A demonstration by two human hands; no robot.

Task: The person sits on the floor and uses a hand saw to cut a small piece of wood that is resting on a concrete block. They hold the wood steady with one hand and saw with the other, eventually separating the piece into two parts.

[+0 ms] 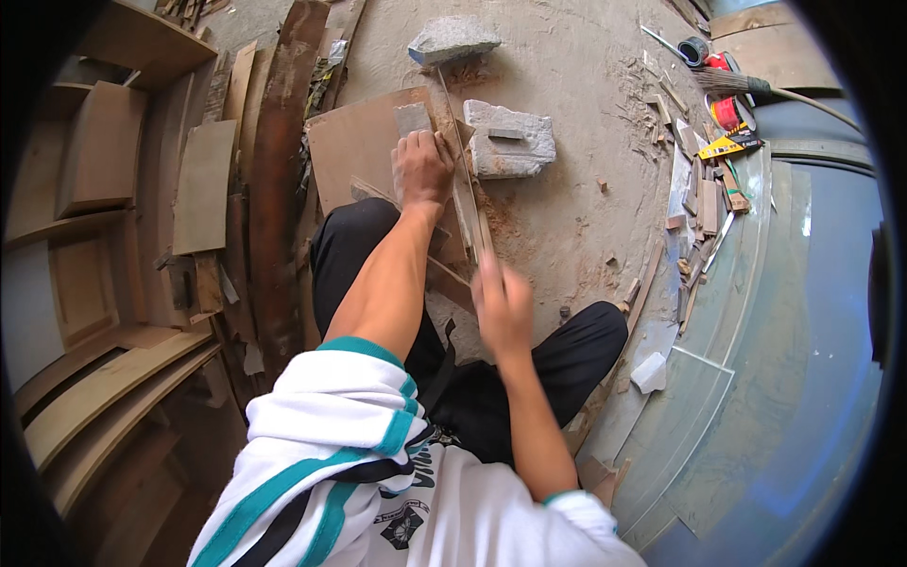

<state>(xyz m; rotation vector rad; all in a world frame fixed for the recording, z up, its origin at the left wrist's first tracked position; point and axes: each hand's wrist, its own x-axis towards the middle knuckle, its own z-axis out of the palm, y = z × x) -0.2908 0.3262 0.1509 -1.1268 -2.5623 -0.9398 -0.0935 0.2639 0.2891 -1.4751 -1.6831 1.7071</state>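
From afar, I can't tell if my left hand [423,175] grips the wooden board [354,142]. My right hand [504,300] holds a thin strip [483,231]; if the board slides, fingers could get scraped.

Woodworking shop: upright planks [276,189], cabinet carcasses [102,151], sawdust [510,231], offcuts [708,206].

White w/ teal & black stripes on shirt [312,397]; plain black on trousers [586,345]. Mid-brn on flat board [350,142]; prob. grey-brn (blurred) on long thin strip [483,230]. Pale grey, mottled, on nearer block [529,163]; reddish-brn on dust [498,200]; grey-beige on floor [576,57].
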